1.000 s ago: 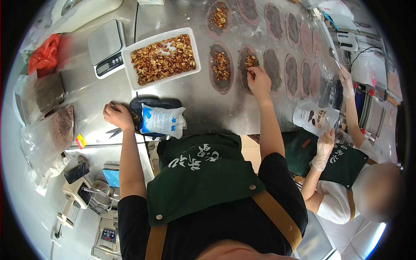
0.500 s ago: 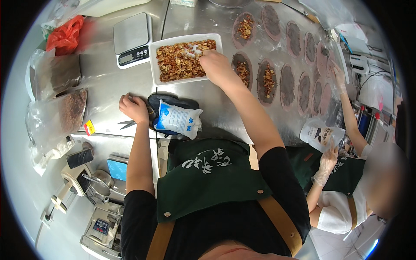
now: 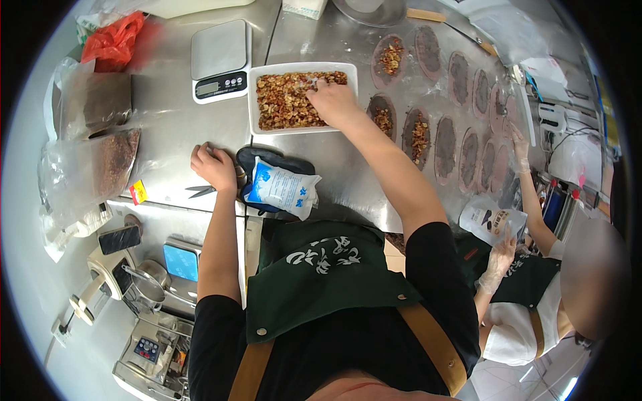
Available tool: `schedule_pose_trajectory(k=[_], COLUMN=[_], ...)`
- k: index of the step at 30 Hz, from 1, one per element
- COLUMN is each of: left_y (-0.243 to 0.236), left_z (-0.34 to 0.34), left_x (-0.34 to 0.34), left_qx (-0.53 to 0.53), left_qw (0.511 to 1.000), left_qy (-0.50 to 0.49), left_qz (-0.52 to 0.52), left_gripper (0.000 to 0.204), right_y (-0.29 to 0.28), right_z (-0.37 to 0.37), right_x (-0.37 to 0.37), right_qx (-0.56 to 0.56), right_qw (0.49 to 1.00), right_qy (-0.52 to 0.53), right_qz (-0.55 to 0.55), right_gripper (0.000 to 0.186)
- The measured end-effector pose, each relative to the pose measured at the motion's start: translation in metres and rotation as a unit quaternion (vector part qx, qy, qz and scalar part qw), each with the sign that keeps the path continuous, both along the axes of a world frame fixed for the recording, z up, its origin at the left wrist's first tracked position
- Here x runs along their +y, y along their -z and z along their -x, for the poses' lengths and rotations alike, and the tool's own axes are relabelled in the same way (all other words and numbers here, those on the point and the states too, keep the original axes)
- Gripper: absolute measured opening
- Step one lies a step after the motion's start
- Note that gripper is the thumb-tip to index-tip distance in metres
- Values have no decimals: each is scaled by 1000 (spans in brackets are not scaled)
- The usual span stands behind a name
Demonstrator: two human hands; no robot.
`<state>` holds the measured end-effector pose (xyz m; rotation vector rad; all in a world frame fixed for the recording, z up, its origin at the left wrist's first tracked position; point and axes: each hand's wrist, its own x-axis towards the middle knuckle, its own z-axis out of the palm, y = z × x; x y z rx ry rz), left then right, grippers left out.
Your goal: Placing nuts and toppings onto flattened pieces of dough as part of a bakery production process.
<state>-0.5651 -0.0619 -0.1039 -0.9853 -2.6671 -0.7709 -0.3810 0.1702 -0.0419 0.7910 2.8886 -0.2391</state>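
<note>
A stainless-steel worktable is seen from above, with the person's green apron filling the near edge of the view. Across its far right half, a double row of dark oval discs is laid out on clear film; four of them at the left end are topped with chopped nuts, the rest are bare. A white rectangular tray of mixed chopped nuts and dried fruit is set at the centre, just right of a digital kitchen scale.

The right hand, placed over the topped discs a second ago, has been brought back into the tray, where its fingers are curled down into the mix at the right end, closed around a pinch of it. A fresh portion appears to be gathered for the next bare disc. The left hand is rested palm-down and loosely curled on the table edge, holding nothing visible, beside small scissors and a blue-and-white pouch. At the right, a second person's gloved hand is closed on a printed bag.
</note>
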Motion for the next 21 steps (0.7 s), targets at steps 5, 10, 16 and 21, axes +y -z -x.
schedule_pose_trajectory(k=[5,10,16,21], left_y=[-3,-3,-1,2], left_z=[-2,-2,0,2], left_x=[1,1,1,1], left_qx=[-27,-32,-7,12], left_qw=[999,999,1000,999], left_qy=[-9,-16,-3,7], left_qz=[19,26,28,31], left_gripper=[25,26,24,26], right_y=[16,13,19,9], right_z=[0,4,-4,-3], right_x=[-6,-1,8,-9], right_qx=[60,85,177,256], right_qw=[998,994,975,927], right_qy=[17,53,101,201], right_qz=[-32,30,93,187], right_gripper=[15,9,8,9])
